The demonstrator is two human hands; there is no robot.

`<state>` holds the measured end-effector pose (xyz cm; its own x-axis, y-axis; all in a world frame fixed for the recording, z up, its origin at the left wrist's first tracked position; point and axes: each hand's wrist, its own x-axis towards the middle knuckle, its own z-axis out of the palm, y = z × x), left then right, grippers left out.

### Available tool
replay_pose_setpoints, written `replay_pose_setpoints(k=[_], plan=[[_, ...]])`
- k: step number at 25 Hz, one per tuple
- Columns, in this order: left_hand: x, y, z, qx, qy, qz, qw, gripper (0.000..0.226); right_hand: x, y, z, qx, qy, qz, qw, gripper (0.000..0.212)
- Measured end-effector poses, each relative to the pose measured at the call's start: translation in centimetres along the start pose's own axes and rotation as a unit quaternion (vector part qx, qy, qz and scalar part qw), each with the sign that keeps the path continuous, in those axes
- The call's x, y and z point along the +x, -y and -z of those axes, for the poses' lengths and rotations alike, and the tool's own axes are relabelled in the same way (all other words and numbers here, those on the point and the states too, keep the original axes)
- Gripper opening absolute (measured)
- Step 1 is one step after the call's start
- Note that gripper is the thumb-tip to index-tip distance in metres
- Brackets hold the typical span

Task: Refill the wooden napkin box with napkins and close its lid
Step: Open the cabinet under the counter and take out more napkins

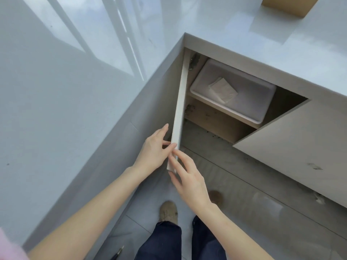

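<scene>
Under the counter [262, 44], left hand [152, 151] and right hand [189, 181] pinch the open door [180, 109]; likely fetching stock, next a reach to the napkins [223, 89] in the bin [225, 108].

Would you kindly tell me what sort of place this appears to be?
Probably a kitchen or café service area: a glossy white countertop, an open cabinet door beneath it, and a white tub of napkins inside.
</scene>
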<state>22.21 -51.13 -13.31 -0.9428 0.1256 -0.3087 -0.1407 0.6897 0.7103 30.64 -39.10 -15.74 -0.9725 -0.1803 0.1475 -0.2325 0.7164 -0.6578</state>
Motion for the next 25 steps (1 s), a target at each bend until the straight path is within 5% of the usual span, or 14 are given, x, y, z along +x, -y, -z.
replay_pose_setpoints(k=[7,17,25], plan=[[-1.2,3.3,3.1,-0.04,-0.109,0.061,0.991,0.02,4.0,1.7,-2.2,-0.064,0.003,0.117,0.991,0.047],[-1.7,4.2,3.1,-0.012,-0.133,0.045,0.99,0.032,10.0,1.7,-2.0,-0.11,0.065,0.072,0.989,0.055],[-4.2,2.9,2.3,0.228,-0.103,-0.022,0.968,0.054,10.8,2.3,-2.0,-0.102,0.101,0.066,0.987,0.057]])
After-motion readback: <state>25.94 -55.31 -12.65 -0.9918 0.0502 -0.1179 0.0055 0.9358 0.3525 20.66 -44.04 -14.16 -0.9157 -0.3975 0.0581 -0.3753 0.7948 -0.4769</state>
